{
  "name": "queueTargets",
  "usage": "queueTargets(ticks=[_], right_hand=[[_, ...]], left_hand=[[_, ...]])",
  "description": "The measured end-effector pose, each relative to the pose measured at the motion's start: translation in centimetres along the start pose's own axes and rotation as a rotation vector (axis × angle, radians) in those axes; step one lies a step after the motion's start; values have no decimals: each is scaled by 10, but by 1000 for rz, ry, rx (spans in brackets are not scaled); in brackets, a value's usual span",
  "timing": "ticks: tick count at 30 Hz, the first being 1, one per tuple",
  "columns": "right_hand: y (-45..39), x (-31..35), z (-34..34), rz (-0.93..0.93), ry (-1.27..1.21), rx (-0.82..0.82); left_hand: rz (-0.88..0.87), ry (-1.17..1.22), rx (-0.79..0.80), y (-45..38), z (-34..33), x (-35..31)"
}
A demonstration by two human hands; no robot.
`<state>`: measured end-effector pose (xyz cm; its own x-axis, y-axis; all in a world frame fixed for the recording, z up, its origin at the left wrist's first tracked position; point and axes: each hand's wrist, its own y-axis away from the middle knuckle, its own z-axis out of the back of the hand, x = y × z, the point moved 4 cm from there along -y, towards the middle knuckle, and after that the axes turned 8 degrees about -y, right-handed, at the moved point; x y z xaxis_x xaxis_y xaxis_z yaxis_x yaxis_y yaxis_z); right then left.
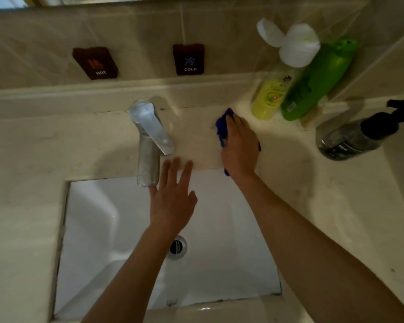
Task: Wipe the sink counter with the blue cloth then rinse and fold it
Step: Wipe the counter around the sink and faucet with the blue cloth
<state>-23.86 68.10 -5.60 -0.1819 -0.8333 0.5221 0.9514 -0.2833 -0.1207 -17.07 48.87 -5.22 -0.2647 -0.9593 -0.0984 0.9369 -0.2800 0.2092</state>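
Crumpled blue cloth (222, 127) under right hand (240, 145)

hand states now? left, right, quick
Left hand: open, fingers spread above the white sink basin, holding nothing.
Right hand: pressing the crumpled blue cloth on the beige counter; grip unclear.

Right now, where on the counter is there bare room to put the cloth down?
Bare: the beige stone counter left of the chrome tap, and the strip between tap and right hand pressing the blue cloth. Crowded: the back right corner, with the yellow bottle, green bottle and dark pump bottle.
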Motion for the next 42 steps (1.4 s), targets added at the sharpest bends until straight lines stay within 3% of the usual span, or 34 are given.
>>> queueTargets(ticks=[9, 13, 18, 20, 23, 25, 27, 30, 33, 35, 39, 42], right_hand=[[-45, 72, -47, 421, -140, 294], [-23, 59, -43, 500, -237, 422], [31, 10, -3, 544, -461, 685], [23, -18, 15, 409, -473, 578], [-6, -36, 23, 180, -316, 157], [-18, -11, 9, 172, -183, 20], [-19, 25, -11, 245, -208, 46], [20, 58, -35, 449, -326, 297], [56, 33, -19, 600, -466, 434], [53, 0, 4, 513, -478, 376], [6, -19, 19, 83, -374, 180], [-24, 23, -2, 104, -176, 71]], left_hand=[[23, -16, -114, 4, 10, 16], [62, 3, -243, 8, 13, 19], [88, 86, -233, 8, 15, 17], [92, 131, -219, 6, 12, 21], [74, 176, -203, 5, 10, 24], [74, 196, -196, 5, 8, 25], [58, 232, -212, 4, 7, 26], [102, 361, -195, 2, 3, 34], [127, 380, -174, 3, 0, 39], [102, 333, -173, 2, -3, 37], [25, 221, -178, 3, 2, 29], [16, 214, -183, 6, 5, 28]])
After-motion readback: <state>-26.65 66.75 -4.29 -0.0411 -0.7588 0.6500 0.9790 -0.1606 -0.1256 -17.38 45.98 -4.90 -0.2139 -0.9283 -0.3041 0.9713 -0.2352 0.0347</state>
